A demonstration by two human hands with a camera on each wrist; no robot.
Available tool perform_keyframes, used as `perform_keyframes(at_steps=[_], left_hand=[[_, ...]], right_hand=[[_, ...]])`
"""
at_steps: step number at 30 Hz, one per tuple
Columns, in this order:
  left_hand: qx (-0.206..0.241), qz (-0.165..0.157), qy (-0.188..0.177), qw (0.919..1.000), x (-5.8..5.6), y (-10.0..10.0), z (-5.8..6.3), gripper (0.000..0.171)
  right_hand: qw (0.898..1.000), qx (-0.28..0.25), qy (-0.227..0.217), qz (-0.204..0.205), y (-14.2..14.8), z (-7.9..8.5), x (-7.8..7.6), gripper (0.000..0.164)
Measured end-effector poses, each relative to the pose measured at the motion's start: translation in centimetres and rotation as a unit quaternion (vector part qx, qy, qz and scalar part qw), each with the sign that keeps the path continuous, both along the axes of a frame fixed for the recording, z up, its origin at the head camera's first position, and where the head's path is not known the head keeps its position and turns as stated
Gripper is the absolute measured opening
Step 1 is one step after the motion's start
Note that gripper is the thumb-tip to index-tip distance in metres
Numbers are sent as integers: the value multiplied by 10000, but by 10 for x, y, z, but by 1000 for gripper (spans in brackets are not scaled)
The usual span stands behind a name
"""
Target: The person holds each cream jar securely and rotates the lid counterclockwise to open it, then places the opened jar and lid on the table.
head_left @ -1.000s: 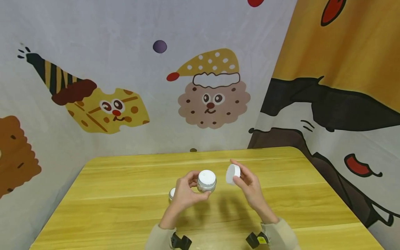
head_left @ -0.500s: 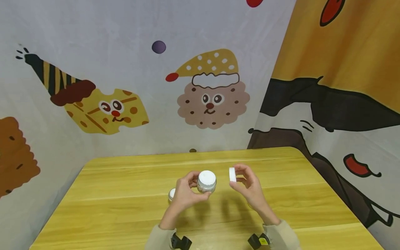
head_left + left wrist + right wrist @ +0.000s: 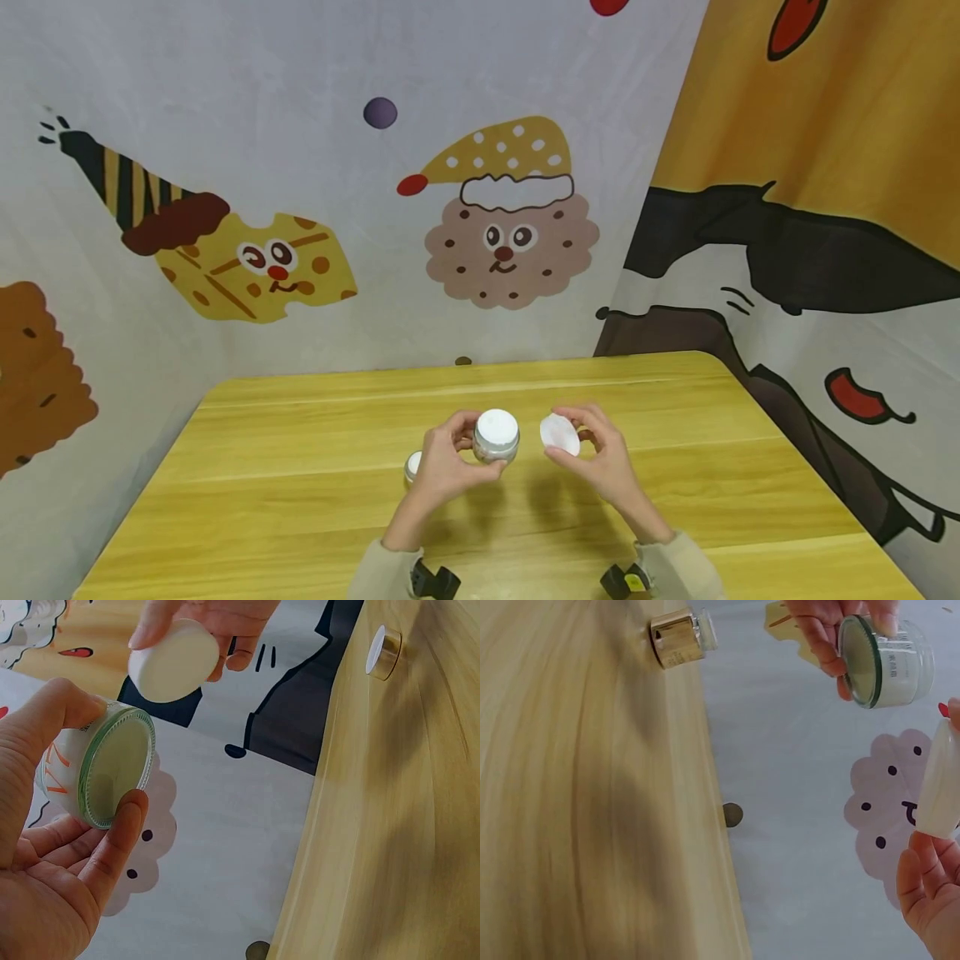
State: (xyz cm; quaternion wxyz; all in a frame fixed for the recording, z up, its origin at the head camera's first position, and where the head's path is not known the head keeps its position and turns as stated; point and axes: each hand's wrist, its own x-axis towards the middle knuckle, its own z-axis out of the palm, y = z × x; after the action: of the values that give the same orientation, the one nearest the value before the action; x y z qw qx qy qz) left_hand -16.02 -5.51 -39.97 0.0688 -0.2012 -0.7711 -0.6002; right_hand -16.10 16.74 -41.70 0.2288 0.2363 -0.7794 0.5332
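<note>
Above the table, my left hand (image 3: pixel 448 468) grips a small glass cosmetic jar (image 3: pixel 497 437) with a white top, fingers and thumb round its sides. In the left wrist view the jar (image 3: pixel 116 769) lies tilted, its greenish clear base facing the camera. Just to the right, my right hand (image 3: pixel 609 460) pinches a white round lid (image 3: pixel 560 435) by its edge, apart from the jar. The right wrist view catches this lid (image 3: pixel 939 784) nearly edge-on at its right border.
A gold jar (image 3: pixel 678 637) with a clear glass neck stands on the wooden table (image 3: pixel 300 433), partly hidden behind my left hand in the head view. Farther right on the table lies a gold lid (image 3: pixel 384 652) with a white inside. A cartoon-printed cloth (image 3: pixel 337 183) hangs behind.
The white lid has turned in my right hand, passing edge-on, and now shows a round face to the head camera. My left hand and the glass jar have stayed in place.
</note>
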Motion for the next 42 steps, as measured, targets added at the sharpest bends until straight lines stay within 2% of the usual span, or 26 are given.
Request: perform_keyframes(at_steps=[3, 6, 10, 15, 29, 42], left_hand=[[44, 34, 20, 10000, -7, 0, -14, 49], [96, 38, 11, 9999, -12, 0, -24, 51], [151, -13, 58, 9999, -14, 0, -28, 50], [145, -19, 108, 9998, -14, 0, -28, 49], [193, 1, 32, 9998, -14, -1, -29, 51], [150, 92, -20, 9998, -13, 0, -27, 51]], right_hand=[[9997, 187, -72, -128, -2, 5, 3, 45], [9987, 410, -127, -283, -1, 3, 3, 46], [9960, 718, -181, -500, 6, -15, -6, 49], [9923, 1046, -315, -582, 14, -34, -15, 49], [9771, 1841, -888, -596, 13, -50, -13, 47], [9594, 2549, -1204, -34, 16, -64, -14, 46]])
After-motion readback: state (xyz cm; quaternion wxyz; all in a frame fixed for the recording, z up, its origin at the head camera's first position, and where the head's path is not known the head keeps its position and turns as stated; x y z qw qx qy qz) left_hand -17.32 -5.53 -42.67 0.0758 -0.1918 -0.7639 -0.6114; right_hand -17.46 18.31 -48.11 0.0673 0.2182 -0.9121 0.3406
